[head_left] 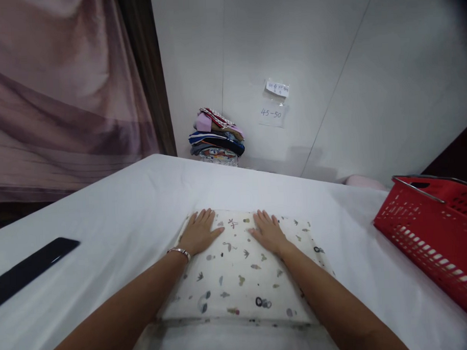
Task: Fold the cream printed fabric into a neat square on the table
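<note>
A folded white cloth with small printed animals and plants lies flat in front of me on the white-covered table. My left hand rests on its far left part, fingers stretched and thumb pointing inward; a bracelet circles that wrist. On the far right part lies my right hand, also flat with fingers extended. Both palms press down on the fabric and neither grips it. The cloth's near edge shows a fold close to my body, and my right forearm covers some of its right side.
A red plastic basket with a metal handle stands at the right. At the left lies a long dark flat object. Behind the table are a stack of folded clothes, a wall with paper labels, and a pinkish curtain.
</note>
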`<action>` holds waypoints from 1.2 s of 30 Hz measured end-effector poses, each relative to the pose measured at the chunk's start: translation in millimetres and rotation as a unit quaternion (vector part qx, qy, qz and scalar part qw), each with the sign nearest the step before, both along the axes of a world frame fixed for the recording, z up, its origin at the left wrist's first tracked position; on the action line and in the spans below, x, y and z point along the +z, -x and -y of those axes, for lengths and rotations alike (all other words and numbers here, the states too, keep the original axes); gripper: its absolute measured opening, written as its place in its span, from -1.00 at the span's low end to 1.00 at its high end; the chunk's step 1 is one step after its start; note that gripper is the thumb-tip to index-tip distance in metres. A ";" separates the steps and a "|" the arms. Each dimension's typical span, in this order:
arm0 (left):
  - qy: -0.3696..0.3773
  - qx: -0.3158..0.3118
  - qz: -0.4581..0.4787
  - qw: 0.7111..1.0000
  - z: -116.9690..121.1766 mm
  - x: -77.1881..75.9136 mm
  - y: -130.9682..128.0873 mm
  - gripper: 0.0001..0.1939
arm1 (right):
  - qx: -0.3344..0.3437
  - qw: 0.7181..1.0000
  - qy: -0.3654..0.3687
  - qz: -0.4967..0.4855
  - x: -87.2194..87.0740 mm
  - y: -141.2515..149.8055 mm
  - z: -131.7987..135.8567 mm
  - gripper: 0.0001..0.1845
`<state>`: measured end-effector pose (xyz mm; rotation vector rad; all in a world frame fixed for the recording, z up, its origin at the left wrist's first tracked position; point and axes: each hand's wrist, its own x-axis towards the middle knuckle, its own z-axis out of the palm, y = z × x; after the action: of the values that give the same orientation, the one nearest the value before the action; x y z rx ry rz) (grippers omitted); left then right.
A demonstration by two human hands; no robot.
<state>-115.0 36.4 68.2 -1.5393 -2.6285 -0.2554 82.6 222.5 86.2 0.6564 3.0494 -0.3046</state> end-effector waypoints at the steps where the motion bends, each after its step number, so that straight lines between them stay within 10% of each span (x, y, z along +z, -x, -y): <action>1: -0.001 0.000 0.001 1.000 0.4 -0.3 0.2 -0.24 | 0.003 1.000 0.009 0.009 -2.4 3.4 2.6 -0.20; 11: 0.005 0.020 0.036 0.999 4.1 18.0 -9.6 -0.31 | -0.016 0.999 0.020 0.039 2.5 2.7 7.9 -0.24; 18: -0.028 0.184 0.056 0.981 55.1 32.5 -11.8 -0.45 | 0.026 1.000 0.013 0.000 3.5 -20.7 57.6 -0.25; 36: -0.005 0.258 0.170 0.951 123.4 36.5 -55.2 -0.61 | 0.057 0.997 0.031 0.030 -12.8 -42.9 92.5 -0.26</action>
<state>-59.8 -87.0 104.7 -0.8054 -3.1628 -0.5244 125.5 130.0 73.4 0.4769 2.9910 -0.3694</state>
